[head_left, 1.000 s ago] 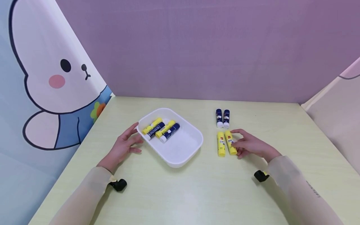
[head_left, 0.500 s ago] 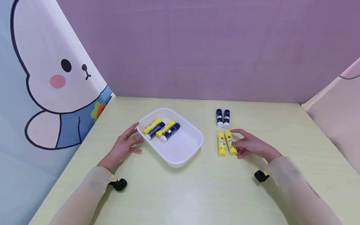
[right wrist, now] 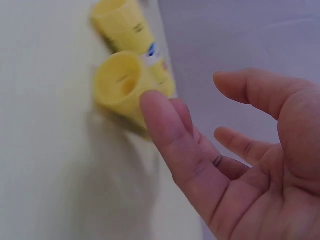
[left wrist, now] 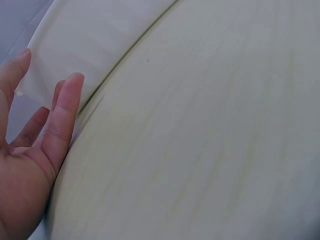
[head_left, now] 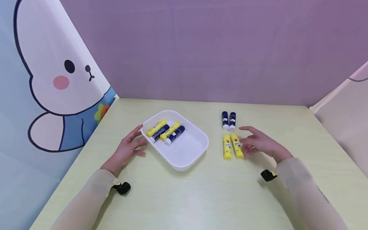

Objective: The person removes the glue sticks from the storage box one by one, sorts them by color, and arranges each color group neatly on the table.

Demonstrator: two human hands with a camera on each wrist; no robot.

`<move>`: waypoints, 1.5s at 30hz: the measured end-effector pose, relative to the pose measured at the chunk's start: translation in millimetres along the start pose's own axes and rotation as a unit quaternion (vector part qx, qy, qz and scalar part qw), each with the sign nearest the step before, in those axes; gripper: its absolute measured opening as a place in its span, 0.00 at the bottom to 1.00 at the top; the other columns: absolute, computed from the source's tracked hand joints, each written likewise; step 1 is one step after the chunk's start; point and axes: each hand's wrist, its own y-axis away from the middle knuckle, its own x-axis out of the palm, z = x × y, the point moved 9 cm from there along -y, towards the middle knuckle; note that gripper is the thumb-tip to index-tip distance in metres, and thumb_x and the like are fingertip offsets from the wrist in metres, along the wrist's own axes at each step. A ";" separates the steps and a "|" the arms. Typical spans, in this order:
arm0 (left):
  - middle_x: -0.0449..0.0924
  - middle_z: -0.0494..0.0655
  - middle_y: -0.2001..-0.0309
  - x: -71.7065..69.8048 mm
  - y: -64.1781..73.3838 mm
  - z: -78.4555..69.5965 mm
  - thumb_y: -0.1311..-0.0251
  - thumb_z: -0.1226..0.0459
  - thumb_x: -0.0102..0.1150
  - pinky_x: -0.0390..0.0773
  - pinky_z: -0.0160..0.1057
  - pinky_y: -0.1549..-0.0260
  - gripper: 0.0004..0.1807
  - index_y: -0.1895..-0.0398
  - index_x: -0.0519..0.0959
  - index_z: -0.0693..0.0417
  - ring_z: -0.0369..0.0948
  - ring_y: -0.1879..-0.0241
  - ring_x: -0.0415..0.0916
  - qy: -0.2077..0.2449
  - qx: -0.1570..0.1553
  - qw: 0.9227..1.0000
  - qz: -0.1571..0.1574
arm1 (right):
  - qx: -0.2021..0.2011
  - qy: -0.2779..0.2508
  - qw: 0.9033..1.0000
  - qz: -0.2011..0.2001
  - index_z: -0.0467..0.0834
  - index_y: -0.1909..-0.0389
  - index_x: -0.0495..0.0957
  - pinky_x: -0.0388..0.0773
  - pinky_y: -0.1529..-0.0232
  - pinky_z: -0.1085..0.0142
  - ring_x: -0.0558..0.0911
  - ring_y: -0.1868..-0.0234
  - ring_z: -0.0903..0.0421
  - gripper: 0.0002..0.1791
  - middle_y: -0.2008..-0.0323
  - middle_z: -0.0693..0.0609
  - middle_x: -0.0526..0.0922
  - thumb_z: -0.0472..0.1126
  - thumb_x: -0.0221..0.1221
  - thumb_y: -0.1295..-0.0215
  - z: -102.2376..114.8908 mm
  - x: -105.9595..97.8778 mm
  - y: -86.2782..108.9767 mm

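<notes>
At the left corner of a white plastic tray (head_left: pixel 189 151), my left hand (head_left: pixel 126 150) rests with relaxed fingers, fingertips right at the rim. Inside the tray lie a yellow glue stick (head_left: pixel 156 128), a navy one, another yellow one and another navy glue stick (head_left: pixel 174 135), side by side. My right hand (head_left: pixel 261 143) is beside the right-hand yellow glue stick (head_left: pixel 237 147), fingers spread and loosely bent, nothing held. Left of that stick lies a second yellow glue stick (head_left: pixel 227 147). In the right wrist view, the fingertips overlap the nearer yellow stick.
Two navy glue sticks (head_left: pixel 232 120) with white ends lie together behind the yellow pair. A purple panel (head_left: pixel 201 51) stands along the table's (head_left: pixel 184 201) back edge. A cartoon-printed sheet (head_left: pixel 49 127) borders the left side, a pale one the right.
My right hand has come off the right-hand yellow glue stick and shifted slightly right and away. The left hand and the tray stay where they were.
</notes>
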 end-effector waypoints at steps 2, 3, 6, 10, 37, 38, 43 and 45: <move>0.56 0.50 0.27 0.3 -0.1 -0.5 0.29 0.56 0.57 0.87 0.39 0.65 0.37 0.21 0.54 0.33 0.38 0.54 0.78 -0.001 0.001 1.000 -0.001 | -0.006 0.010 1.000 -0.009 0.39 0.23 0.46 0.86 0.61 0.57 0.81 0.66 0.47 0.40 0.67 0.40 0.79 0.39 0.57 0.27 5.5 -2.7 -0.2; 0.56 0.51 0.27 0.3 -0.2 -0.6 0.29 0.56 0.57 0.87 0.39 0.65 0.37 0.21 0.54 0.32 0.39 0.54 0.78 -0.002 0.001 1.000 0.000 | -0.009 0.015 1.000 -0.013 0.39 0.23 0.46 0.86 0.60 0.57 0.81 0.65 0.47 0.40 0.66 0.40 0.79 0.39 0.57 0.27 8.0 -3.8 -0.4; 0.57 0.51 0.27 0.3 -0.6 -0.6 0.29 0.56 0.57 0.87 0.39 0.65 0.37 0.21 0.54 0.33 0.39 0.54 0.78 -0.005 0.005 1.000 0.001 | -0.024 0.005 1.000 -0.017 0.39 0.23 0.47 0.87 0.60 0.56 0.80 0.65 0.47 0.39 0.65 0.40 0.78 0.38 0.56 0.27 15.4 -5.5 -1.6; 0.57 0.51 0.28 0.1 -1.0 -0.1 0.29 0.55 0.57 0.87 0.39 0.65 0.37 0.21 0.54 0.34 0.38 0.54 0.78 -0.006 0.010 1.000 0.005 | -0.045 -0.016 0.999 -0.018 0.37 0.23 0.47 0.87 0.60 0.54 0.80 0.65 0.48 0.39 0.63 0.37 0.77 0.38 0.57 0.27 27.4 -5.0 -3.7; 0.55 0.54 0.28 0.9 -0.9 -0.2 0.28 0.58 0.56 0.87 0.38 0.66 0.36 0.21 0.53 0.36 0.37 0.55 0.78 0.003 0.019 1.000 0.007 | -0.099 -0.059 0.993 -0.005 0.39 0.28 0.59 0.86 0.57 0.50 0.82 0.63 0.42 0.31 0.58 0.33 0.75 0.37 0.57 0.28 92.5 31.8 -45.4; 0.55 0.54 0.28 0.8 -0.8 0.1 0.28 0.59 0.56 0.87 0.38 0.66 0.37 0.21 0.53 0.36 0.37 0.55 0.78 0.004 0.018 1.000 0.007 | -0.101 -0.064 0.993 -0.004 0.39 0.29 0.59 0.86 0.58 0.50 0.82 0.62 0.40 0.30 0.58 0.33 0.75 0.37 0.57 0.28 94.4 34.3 -47.4; 0.55 0.53 0.27 0.2 -0.8 2.0 0.28 0.58 0.57 0.87 0.38 0.66 0.38 0.20 0.53 0.36 0.37 0.55 0.79 0.005 0.013 1.000 0.005 | -0.099 -0.085 0.991 -0.004 0.39 0.31 0.63 0.86 0.57 0.51 0.82 0.61 0.37 0.28 0.58 0.33 0.76 0.37 0.58 0.29 103.9 47.2 -56.0; 0.55 0.52 0.27 -0.3 -1.1 2.4 0.29 0.57 0.58 0.87 0.38 0.66 0.38 0.21 0.53 0.35 0.37 0.55 0.79 0.004 0.012 1.000 0.005 | -0.096 -0.093 0.991 -0.004 0.39 0.32 0.64 0.86 0.57 0.52 0.82 0.62 0.41 0.27 0.58 0.32 0.76 0.37 0.58 0.30 106.2 52.6 -60.1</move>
